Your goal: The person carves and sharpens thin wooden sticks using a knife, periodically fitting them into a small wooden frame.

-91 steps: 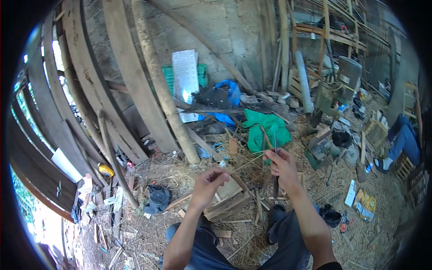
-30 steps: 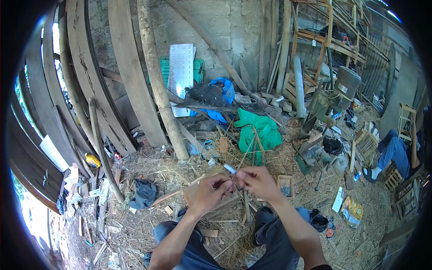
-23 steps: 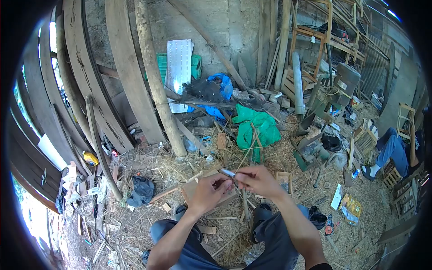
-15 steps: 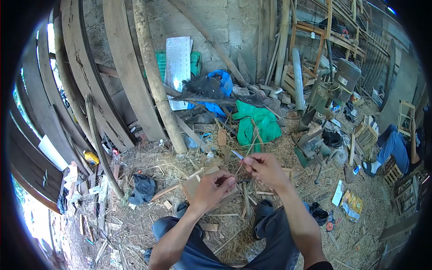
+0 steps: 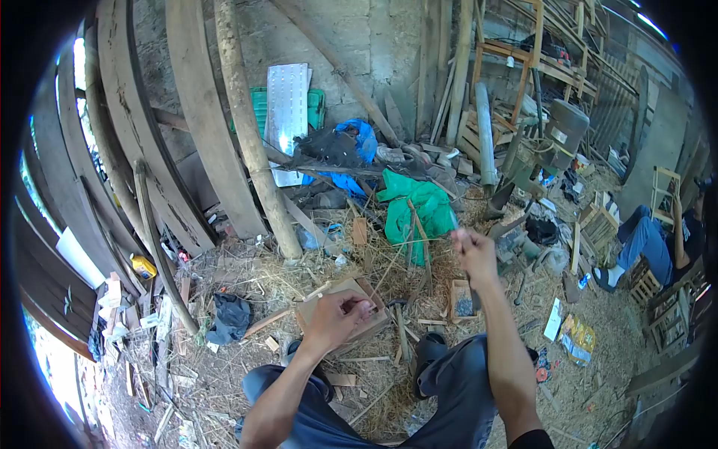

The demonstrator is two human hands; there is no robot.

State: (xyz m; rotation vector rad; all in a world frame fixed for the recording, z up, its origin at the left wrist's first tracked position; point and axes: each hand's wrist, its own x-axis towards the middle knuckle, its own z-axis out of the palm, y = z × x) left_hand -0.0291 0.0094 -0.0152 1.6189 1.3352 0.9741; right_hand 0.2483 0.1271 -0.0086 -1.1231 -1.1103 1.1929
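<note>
My right hand [image 5: 476, 258] is closed around a small knife [image 5: 453, 219], its blade pointing up and away. The knife is apart from my left hand. My left hand [image 5: 340, 320] has its fingers pinched together on a thin light stick [image 5: 390, 271], which slants up and forward. Beneath that hand lies a shallow wooden box [image 5: 380, 317] on the ground, partly hidden by the hand. Below my right wrist, a small wooden box [image 5: 462, 301] holds small dark pieces, too small to name.
A green sheet or bag [image 5: 419, 212] lies ahead. A black plastic bag [image 5: 231, 317] is on the left, a yellow packet [image 5: 577, 339] on the right. Another person [image 5: 658, 239] sits at far right with a wooden frame [image 5: 664, 196]. Wood scraps and straw cover the ground.
My right hand has moved right and slightly up with the knife, away from the stick and my left hand. My left hand has shifted slightly left and down.
</note>
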